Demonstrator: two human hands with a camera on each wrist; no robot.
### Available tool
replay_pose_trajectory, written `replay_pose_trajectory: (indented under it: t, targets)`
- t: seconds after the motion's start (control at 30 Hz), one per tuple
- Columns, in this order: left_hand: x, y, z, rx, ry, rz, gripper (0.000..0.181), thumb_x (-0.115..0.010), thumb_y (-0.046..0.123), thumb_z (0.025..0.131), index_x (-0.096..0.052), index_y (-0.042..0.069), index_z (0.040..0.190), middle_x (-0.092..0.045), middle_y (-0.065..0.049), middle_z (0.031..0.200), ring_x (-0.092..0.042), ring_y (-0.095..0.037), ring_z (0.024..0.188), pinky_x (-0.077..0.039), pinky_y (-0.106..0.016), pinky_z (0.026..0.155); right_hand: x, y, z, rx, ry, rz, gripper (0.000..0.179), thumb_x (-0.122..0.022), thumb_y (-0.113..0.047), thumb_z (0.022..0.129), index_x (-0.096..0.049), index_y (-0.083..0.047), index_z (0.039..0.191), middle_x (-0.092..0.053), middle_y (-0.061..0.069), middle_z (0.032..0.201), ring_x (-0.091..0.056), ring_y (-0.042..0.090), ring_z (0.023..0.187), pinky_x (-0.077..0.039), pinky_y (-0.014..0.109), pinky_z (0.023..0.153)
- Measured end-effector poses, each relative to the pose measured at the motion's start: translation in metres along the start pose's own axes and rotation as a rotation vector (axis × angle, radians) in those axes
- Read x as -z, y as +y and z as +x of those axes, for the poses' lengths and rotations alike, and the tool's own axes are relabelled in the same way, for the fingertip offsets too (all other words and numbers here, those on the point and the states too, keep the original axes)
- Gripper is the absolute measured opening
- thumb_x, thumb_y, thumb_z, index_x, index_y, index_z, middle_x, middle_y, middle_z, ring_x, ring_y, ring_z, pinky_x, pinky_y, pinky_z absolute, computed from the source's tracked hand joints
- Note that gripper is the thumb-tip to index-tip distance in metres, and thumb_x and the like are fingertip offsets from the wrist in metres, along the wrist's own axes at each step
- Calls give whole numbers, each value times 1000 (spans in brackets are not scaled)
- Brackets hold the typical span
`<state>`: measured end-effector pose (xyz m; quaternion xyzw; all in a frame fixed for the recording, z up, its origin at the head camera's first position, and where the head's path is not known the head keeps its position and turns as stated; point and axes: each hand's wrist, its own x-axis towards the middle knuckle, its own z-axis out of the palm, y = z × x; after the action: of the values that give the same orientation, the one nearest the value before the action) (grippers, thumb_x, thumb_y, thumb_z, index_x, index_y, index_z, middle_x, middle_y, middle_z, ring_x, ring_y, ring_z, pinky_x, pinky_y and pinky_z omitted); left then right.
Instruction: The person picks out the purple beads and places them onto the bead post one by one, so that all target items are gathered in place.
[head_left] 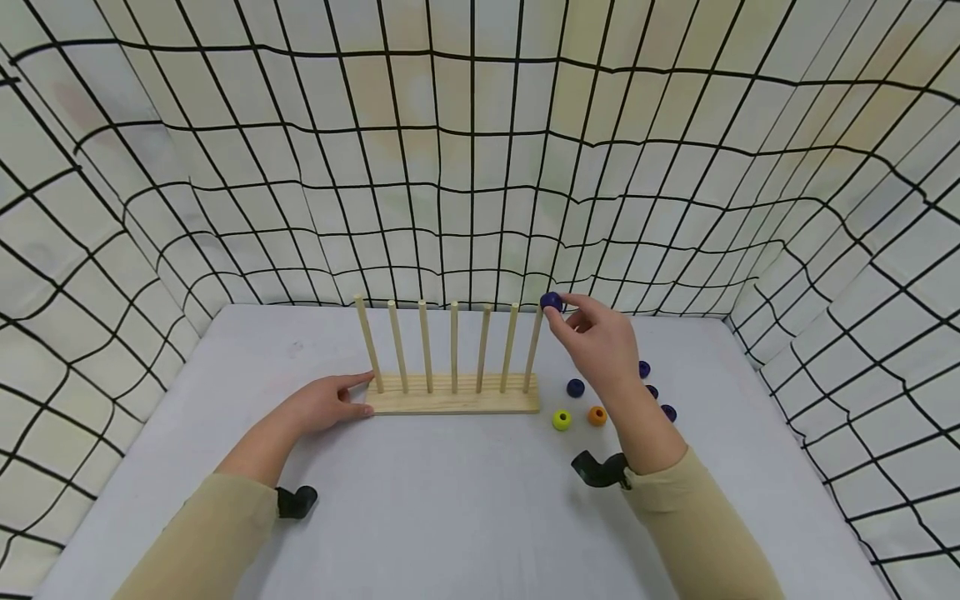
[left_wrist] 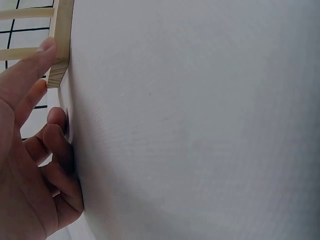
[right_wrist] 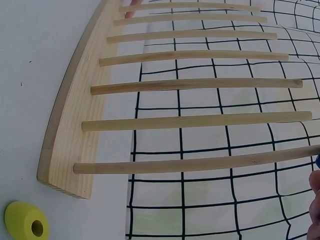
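A tan left sleeve [head_left: 198,542] and a tan right sleeve [head_left: 705,533] are lying nearest the camera, over a white desk [head_left: 450,508]. The left hand [head_left: 326,406] is pinching the left end of a seven-peg wooden rack [head_left: 453,403] between thumb and forefinger, its other fingers curling against the desk. The right hand [head_left: 606,337] is gripping a dark blue round bead [head_left: 551,302] between thumb and forefinger, right at the tip of the rightmost peg [head_left: 533,350]; whether the tip is entering the hole is hidden.

The person seems to be threading this bead. Doing it well probably means keeping the hole in line with the peg, pinching only the bead's sides so that no fingertip is covering the opening, and feeling for the tip rather than forcing it. Pushing sideways could be bending the slim peg or swinging the rack, since the left hand is bracing only the far end. Releasing is likely safe once the peg is showing through.

Below, a yellow-green bead [head_left: 561,420], an orange bead [head_left: 597,416] and a loose dark blue bead [head_left: 575,388] are sitting near the right forearm, so keeping the wrist high should be avoiding a knock.
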<state>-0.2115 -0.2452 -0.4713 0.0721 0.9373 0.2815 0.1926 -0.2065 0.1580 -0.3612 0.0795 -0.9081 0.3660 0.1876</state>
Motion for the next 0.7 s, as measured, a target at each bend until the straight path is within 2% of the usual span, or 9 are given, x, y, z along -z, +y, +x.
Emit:
replay_pose_trajectory:
  t: [0.4,0.7]
  targets:
    - [-2,0,0,13,-1,-1,75,-74,42,88,-43,15,151,-45,-5,79,-40,-20,71,-32,-35,64,-5,-3,3,-38,-28,14,44,-65,-45,94,-68,-15,127,-65,1,80,-56,19,75,-44,32,63]
    - [-1,3,-2,18,3,-1,74,-74,42,88,-43,15,151,-44,-5,79,-40,-20,71,-31,-35,64,-8,-6,5,-34,-36,50,42,-68,-41,93,-67,-17,127,-63,0,78,-56,18,74,-44,33,59]
